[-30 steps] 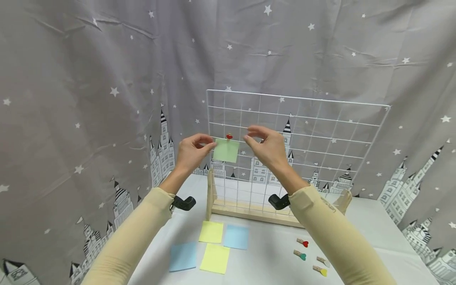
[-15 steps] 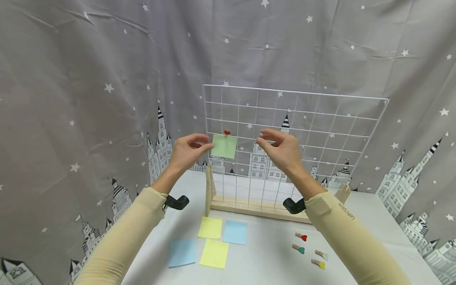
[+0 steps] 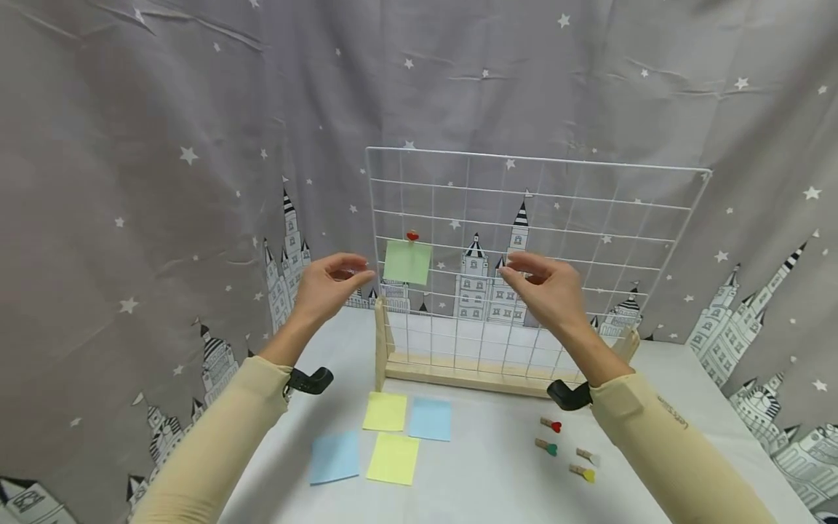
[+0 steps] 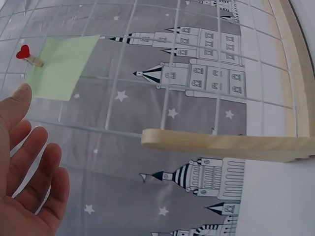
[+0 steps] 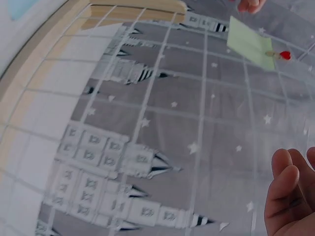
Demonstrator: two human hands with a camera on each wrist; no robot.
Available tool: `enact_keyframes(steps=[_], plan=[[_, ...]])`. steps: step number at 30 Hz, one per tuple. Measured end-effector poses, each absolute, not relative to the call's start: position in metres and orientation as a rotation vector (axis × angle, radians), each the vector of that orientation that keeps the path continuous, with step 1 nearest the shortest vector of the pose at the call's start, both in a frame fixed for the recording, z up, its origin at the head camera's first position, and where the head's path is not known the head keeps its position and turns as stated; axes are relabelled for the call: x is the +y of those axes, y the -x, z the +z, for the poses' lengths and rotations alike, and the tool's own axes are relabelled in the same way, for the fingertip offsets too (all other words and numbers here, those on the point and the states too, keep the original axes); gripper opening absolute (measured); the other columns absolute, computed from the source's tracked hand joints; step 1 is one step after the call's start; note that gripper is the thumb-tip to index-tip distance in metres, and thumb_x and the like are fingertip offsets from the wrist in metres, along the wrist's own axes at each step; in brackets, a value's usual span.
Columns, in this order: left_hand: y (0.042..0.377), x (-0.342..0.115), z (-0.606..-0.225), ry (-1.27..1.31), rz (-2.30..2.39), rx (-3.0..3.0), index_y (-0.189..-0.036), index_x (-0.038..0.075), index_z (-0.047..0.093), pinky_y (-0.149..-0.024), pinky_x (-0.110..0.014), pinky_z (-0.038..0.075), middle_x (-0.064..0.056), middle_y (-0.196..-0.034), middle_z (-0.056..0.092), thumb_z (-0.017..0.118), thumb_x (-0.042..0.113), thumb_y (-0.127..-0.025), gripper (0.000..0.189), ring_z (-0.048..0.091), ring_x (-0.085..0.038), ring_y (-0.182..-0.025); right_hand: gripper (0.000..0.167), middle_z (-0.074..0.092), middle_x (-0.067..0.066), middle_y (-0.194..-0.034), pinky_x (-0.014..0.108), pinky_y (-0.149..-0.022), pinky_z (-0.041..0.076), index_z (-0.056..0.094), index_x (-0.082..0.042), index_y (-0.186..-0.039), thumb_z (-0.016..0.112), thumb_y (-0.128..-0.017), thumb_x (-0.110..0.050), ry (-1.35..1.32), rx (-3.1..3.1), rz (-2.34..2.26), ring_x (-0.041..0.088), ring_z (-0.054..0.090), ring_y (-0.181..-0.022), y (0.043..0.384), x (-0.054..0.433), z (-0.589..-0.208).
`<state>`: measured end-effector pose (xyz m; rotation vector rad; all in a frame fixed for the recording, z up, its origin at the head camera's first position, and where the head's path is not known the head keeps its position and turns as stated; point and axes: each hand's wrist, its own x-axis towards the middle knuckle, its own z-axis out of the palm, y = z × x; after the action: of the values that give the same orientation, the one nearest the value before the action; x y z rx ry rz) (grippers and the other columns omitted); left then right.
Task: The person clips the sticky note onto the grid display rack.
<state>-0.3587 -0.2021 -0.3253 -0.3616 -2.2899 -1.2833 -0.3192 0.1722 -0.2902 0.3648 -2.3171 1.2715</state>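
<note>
A green sticky note (image 3: 407, 263) hangs on the white wire grid (image 3: 537, 158), held by a small wooden clothespin with a red heart (image 3: 412, 236). Just left of the note, apart from it, is my left hand (image 3: 330, 285), fingers loosely bent and holding nothing. In the left wrist view its thumb and fingers stand apart below the note. My right hand (image 3: 546, 290) hovers in front of the grid's middle, well right of the note. No object shows between its bent fingers and thumb, though the thumb tip overlaps a finger in the right wrist view.
Yellow sticky notes (image 3: 393, 458) and blue sticky notes (image 3: 430, 419) lie on the white table. Several clothespins with hearts, red (image 3: 551, 424), green (image 3: 546, 447), white (image 3: 588, 457) and yellow (image 3: 582, 473), lie at right. A wooden base (image 3: 471, 376) supports the grid before a grey curtain (image 3: 164, 218).
Both hands have drawn away from the green note, the left to the left and the right further to the right. The note stays clipped on the grid. The head view has tilted slightly.
</note>
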Motion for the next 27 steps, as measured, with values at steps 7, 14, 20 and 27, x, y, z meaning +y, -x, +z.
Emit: enact_keyframes(steps=[7,14,20,27], plan=[[0.361,-0.208,-0.337,0.326,-1.296,-2.313,-0.117,0.019,0.075,-0.078,-0.033,0.054,-0.004,-0.115,0.076,0.078,0.047,-0.09,0.039,0.07,-0.02,-0.099,0.044,0.074,0.004,-0.126,0.028,-0.081,0.055,0.072,-0.02,-0.128,0.07,-0.096,-0.05,-0.272,-2.38,1.246,0.027,0.071,-0.11,0.315,0.199,-0.307],[0.362,-0.211,-0.35,0.3,-1.289,-2.345,-0.118,0.019,0.074,-0.082,-0.036,0.053,-0.005,-0.117,0.075,0.077,0.049,-0.091,0.041,0.069,-0.022,-0.102,0.047,0.073,0.007,-0.128,0.025,-0.085,0.053,0.071,-0.018,-0.132,0.069,-0.097,-0.049,-0.203,-2.395,1.232,0.03,0.069,-0.115,0.307,0.217,-0.323],[0.361,-0.213,-0.357,0.271,-1.297,-2.353,-0.118,0.018,0.075,-0.084,-0.035,0.054,-0.004,-0.116,0.076,0.076,0.049,-0.091,0.041,0.07,-0.022,-0.104,0.049,0.072,0.009,-0.131,0.013,-0.078,0.05,0.07,-0.015,-0.133,0.069,-0.097,-0.048,-0.185,-2.399,1.219,0.03,0.069,-0.115,0.302,0.225,-0.334],[0.356,-0.214,-0.37,0.267,-1.303,-2.401,-0.119,0.014,0.074,-0.086,-0.041,0.056,-0.007,-0.119,0.075,0.077,0.048,-0.091,0.044,0.071,-0.027,-0.106,0.05,0.073,0.009,-0.128,0.015,-0.08,0.049,0.071,-0.015,-0.132,0.069,-0.097,-0.05,-0.114,-2.422,1.202,0.03,0.068,-0.116,0.296,0.233,-0.347]])
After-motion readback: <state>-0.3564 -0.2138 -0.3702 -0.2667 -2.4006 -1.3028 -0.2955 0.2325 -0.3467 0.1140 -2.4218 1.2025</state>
